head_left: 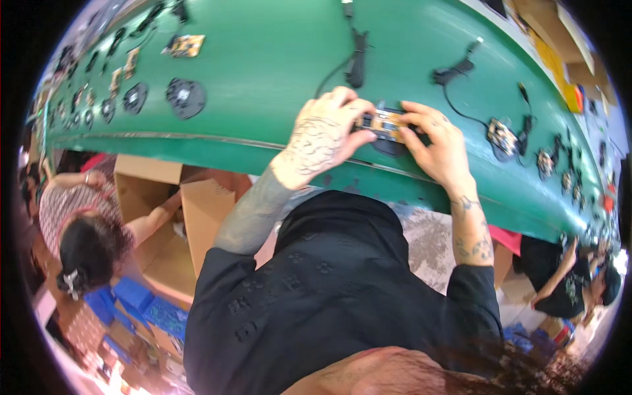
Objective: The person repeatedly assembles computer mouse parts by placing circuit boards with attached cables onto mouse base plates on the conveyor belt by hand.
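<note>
Hands both on circuit board (387, 123) at near belt edge: left hand (322, 135) pinches its left end, right hand (438, 138) its right. Long axis runs left-right between fingertips. Black base (390, 146) beneath; green belt (263, 59) beyond.

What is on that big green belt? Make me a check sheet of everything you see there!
Surface: green conveyor belt, curving across the picture.
Job's things: small tan circuit board sitting over a dark round part.
Clutter: dark round discs and more small boards lined along the belt on both sides.
Hands: left hand and right hand both pinch the tan board from either side.
Cables: black leads lie on the belt, one running to another board.
Surroundings: open cardboard boxes, blue crates, other people working nearby.
</note>
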`<state>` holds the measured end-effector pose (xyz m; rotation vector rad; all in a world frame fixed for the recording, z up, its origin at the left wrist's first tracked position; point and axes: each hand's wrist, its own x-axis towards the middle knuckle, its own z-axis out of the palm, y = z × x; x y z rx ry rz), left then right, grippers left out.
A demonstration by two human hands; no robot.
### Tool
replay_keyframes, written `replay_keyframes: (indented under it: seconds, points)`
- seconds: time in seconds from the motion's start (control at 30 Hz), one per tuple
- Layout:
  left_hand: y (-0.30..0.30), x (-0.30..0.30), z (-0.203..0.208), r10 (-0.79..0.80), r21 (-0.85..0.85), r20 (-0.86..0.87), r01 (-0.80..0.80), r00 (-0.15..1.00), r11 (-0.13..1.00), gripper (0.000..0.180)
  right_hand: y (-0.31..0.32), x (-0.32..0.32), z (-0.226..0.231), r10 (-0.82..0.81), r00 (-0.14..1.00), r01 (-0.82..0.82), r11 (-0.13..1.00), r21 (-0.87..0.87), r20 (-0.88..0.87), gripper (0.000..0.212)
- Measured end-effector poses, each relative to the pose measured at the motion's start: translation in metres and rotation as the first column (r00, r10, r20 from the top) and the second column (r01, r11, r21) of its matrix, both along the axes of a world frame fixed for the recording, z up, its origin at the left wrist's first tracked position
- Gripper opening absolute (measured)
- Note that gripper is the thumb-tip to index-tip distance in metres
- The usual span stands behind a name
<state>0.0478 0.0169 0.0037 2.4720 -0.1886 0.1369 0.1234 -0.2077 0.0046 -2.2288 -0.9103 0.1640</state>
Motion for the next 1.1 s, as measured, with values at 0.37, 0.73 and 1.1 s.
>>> replay_keyframes:
  seconds: [0.37,0.73,1.1]
  points:
    - [-0.002,-0.002,-0.009,-0.008,-0.006,0.048,0.009,0.999,1.000,0.037,0.002,-0.005,0.002,-0.010,0.996,0.014,0.999,-0.049,0.085,0.014]
    - [0.000,-0.003,-0.013,-0.030,0.020,0.089,0.029,0.996,0.999,0.039,0.010,-0.007,0.007,-0.027,0.998,0.034,0.993,-0.116,0.056,0.015]
    - [0.022,-0.016,-0.009,-0.025,0.186,0.219,-0.017,0.975,0.982,0.029,0.011,-0.016,-0.002,-0.078,0.983,0.093,0.992,-0.084,0.165,0.013]
